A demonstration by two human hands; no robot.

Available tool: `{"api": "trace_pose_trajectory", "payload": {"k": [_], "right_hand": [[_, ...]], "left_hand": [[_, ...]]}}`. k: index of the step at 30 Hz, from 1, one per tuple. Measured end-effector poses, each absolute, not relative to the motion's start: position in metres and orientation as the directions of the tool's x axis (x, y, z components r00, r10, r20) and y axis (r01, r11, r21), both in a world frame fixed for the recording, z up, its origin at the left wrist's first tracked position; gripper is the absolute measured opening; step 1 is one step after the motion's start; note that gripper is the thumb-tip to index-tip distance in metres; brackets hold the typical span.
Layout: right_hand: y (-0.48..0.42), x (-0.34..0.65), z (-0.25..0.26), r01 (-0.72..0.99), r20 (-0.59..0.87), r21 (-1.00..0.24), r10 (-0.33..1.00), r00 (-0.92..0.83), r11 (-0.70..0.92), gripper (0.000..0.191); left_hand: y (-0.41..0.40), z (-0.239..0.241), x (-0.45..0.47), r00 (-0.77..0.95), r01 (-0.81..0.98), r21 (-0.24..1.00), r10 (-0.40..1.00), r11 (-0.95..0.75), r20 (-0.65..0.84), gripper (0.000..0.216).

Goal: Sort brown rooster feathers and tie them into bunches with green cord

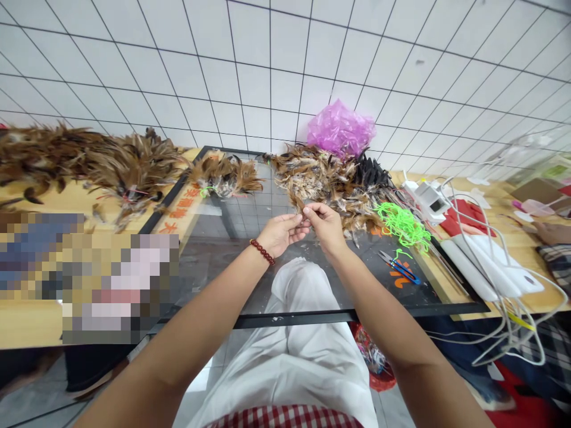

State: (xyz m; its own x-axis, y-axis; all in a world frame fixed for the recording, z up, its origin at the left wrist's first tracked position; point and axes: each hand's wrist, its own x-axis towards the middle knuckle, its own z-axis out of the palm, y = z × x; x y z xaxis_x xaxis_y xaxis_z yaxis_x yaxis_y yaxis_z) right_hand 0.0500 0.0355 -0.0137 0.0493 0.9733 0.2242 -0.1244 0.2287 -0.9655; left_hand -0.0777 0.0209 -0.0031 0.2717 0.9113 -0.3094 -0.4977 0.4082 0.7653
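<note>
My left hand [280,234], with a beaded bracelet at the wrist, and my right hand [326,226] meet above the dark glass tabletop [209,255]. Both are closed in a pinch around the base of a small brown feather [298,205], partly hidden by the fingers. Just beyond them lies a large heap of brown feathers [307,172], with black feathers [372,172] at its right end. A smaller feather bundle [227,176] sits farther left, a bit of green string at its base. Blue-handled scissors [399,267] lie right of my hands, near tangled green string [404,226].
Against the tiled wall rests a pink plastic bag [341,128]. Large feather bundles [129,163] cover the wooden table at left. White cables [504,255] and a white power adapter [430,199] are at right, near another person's plaid sleeve [555,261]. Below the table stands a red basket [377,362].
</note>
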Motion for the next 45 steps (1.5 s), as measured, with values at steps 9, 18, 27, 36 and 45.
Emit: {"api": "trace_pose_trajectory", "payload": {"k": [9, 18, 27, 36, 45], "right_hand": [[0.035, 0.05, -0.015, -0.127, 0.215, -0.967, 0.974, 0.074, 0.223, 0.032], [0.036, 0.067, -0.01, -0.322, -0.098, -0.905, 0.871, -0.481, -0.279, 0.037], [0.042, 0.067, -0.017, -0.343, -0.063, -0.921, 0.939, -0.337, -0.185, 0.036], [0.036, 0.065, -0.013, -0.333, 0.006, -0.932, 0.911, -0.413, -0.145, 0.032], [0.038, 0.064, -0.01, -0.289, -0.032, -0.95, 0.96, -0.28, -0.116, 0.037]], "left_hand": [[0.021, -0.003, -0.077, 0.266, -0.507, 0.787, 0.932, 0.352, -0.245, 0.01], [0.022, -0.004, -0.082, 0.385, -0.465, 0.752, 0.872, 0.467, -0.304, 0.012], [0.022, -0.009, -0.082, 0.428, -0.419, 0.788, 0.863, 0.451, -0.267, 0.01], [0.022, -0.007, -0.078, 0.277, -0.456, 0.817, 0.929, 0.353, -0.247, 0.018], [0.021, -0.008, -0.078, 0.317, -0.403, 0.835, 0.913, 0.375, -0.257, 0.017]]}}
